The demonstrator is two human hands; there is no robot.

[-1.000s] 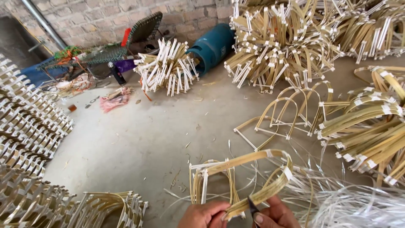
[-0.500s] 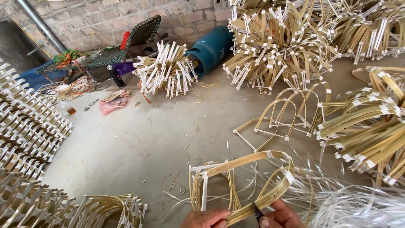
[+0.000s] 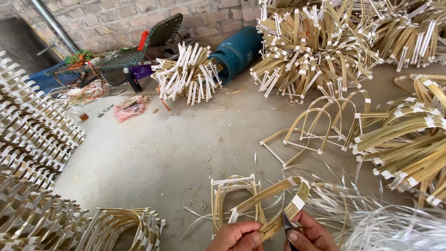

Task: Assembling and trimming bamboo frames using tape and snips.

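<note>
At the bottom edge of the head view my left hand (image 3: 236, 236) grips a bent bamboo strip frame (image 3: 272, 202), pale yellow with white tape at its joints. My right hand (image 3: 310, 233) holds the same frame from the right and pinches a small dark blade (image 3: 286, 224) against the strips. The frame's arched ends rise toward the camera, above the concrete floor (image 3: 172, 148). Both hands are partly cut off by the frame edge.
Heaps of taped bamboo frames lie at the back right (image 3: 320, 46), right (image 3: 409, 139) and left (image 3: 32, 139). Loose white strapping (image 3: 395, 223) piles beside my right hand. A blue gas cylinder (image 3: 237, 51) lies by the brick wall, with a woven chair (image 3: 153, 42) to its left.
The frame has been turned in my hands: its arches now tilt up and to the right. The view has shifted slightly. My hands stay at the bottom edge.
</note>
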